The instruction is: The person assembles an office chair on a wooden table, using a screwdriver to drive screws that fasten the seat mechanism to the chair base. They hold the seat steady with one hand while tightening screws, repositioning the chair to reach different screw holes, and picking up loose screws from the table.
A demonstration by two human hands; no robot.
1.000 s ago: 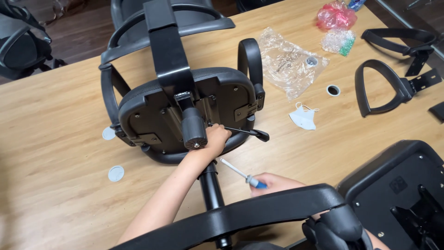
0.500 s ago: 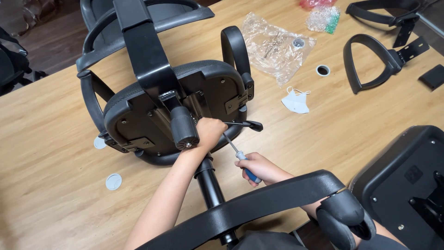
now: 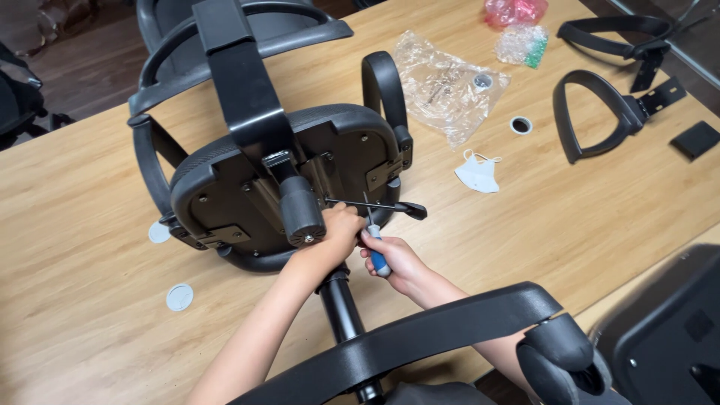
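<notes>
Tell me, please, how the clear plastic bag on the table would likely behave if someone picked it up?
The clear plastic bag is crumpled and thin, so it would probably flop and crinkle. It looks nearly empty, so likely very light. A small round part seems to sit inside and might slide about.

A light wooden table point(image 3: 90, 345) is seen under even light. Dark wooden flooring point(image 3: 82, 56) is visible beyond its far edge, where a black chair point(image 3: 19, 94) is partly shown.
</notes>
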